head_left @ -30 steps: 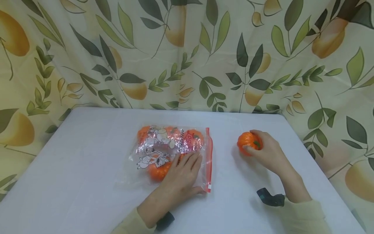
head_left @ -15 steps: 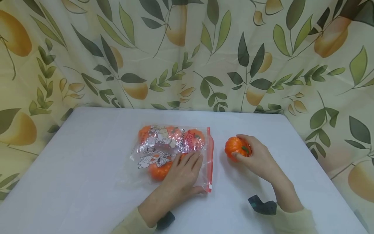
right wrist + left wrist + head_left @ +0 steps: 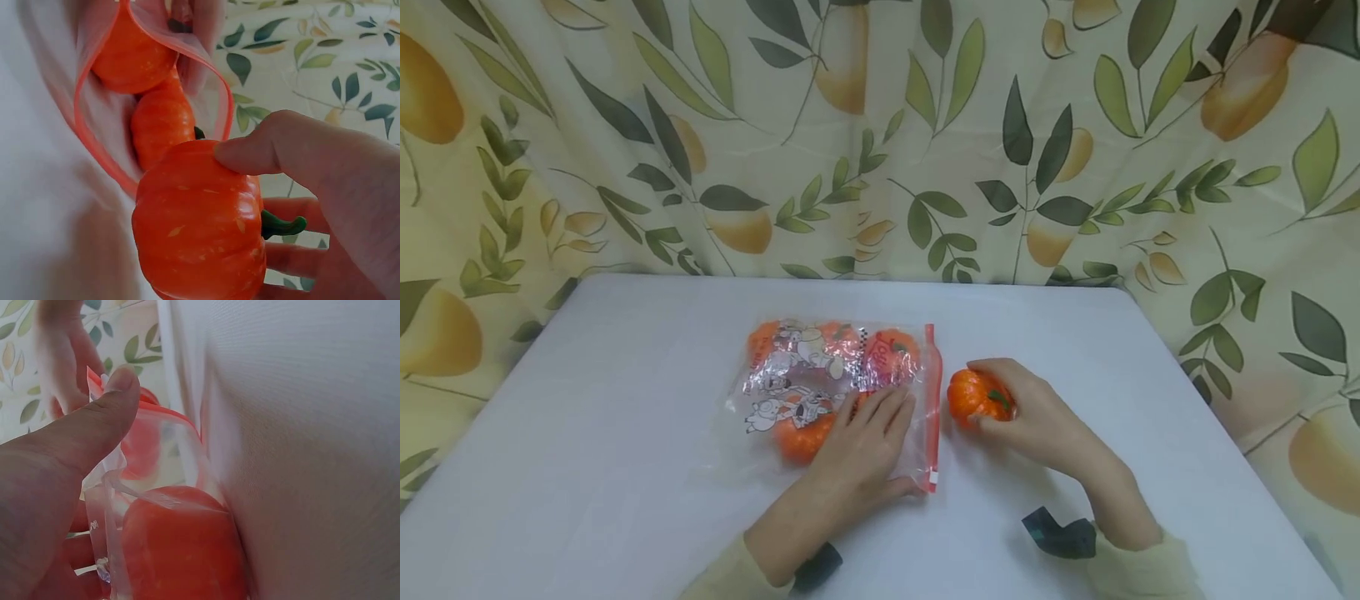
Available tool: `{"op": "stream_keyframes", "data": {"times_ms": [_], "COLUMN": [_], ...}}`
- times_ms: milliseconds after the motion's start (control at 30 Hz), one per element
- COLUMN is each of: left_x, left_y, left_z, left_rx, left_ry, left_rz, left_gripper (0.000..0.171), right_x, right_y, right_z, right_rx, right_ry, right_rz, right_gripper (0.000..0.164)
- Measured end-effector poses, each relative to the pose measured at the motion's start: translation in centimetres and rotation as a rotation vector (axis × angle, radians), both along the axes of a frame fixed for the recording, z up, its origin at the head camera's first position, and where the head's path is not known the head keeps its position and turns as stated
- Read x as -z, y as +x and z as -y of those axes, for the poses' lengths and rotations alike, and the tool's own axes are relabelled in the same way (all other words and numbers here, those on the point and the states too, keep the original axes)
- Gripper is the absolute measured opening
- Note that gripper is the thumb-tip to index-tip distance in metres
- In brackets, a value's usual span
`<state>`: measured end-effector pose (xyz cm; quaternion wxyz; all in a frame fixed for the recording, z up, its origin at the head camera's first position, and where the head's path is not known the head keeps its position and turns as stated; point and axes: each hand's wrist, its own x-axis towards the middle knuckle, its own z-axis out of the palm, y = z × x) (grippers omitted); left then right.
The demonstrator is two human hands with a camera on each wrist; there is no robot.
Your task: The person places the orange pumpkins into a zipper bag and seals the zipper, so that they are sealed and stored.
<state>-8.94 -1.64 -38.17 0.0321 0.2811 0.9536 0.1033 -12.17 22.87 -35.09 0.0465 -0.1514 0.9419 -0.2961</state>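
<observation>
Orange ribbed green-stemmed pumpkin, one, held in right fingers just beside one clear, red-edged plastic bag with at least four more pumpkins inside, outstretched left fingers on top.

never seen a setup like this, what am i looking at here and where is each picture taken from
There is no machine here: these are a person's two bare hands. The wide picture comes from a camera on the person's head, looking forward and down. The two closer ones come from cameras on the left and right wrists, each looking at that hand's work.

On the white table lies a see-through bag with other pumpkins inside. The left hand holds the bag. The right hand grips a pumpkin just outside the bag's red-edged mouth, which the right wrist picture shows open. Behind is a leaf-patterned cloth.
</observation>
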Motion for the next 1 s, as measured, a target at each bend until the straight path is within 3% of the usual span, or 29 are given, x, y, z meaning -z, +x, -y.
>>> {"op": "stream_keyframes", "data": {"times_ms": [367,633,833,1000], "left_x": [0.1,0.2,0.3,0.3], "left_y": [0.0,0.1,0.1,0.1], "left_z": [0.1,0.2,0.2,0.2], "left_rx": [0.007,0.016,0.015,0.012], "left_ry": [-0.001,-0.001,0.006,0.004], "left_rz": [-0.033,-0.064,-0.052,-0.054], "left_gripper": [0.100,0.100,0.101,0.100], "right_x": [0.7,1.0,1.3,1.4], "right_y": [0.5,0.5,0.2,0.0], "right_z": [1.1,1.6,1.0,-0.1], "right_rx": [-0.101,-0.133,-0.124,-0.106], "right_ry": [0.078,0.080,0.006,-0.058], "right_rz": [-0.036,0.061,0.153,0.229], "right_gripper": [0.054,0.059,0.067,0.065]}}
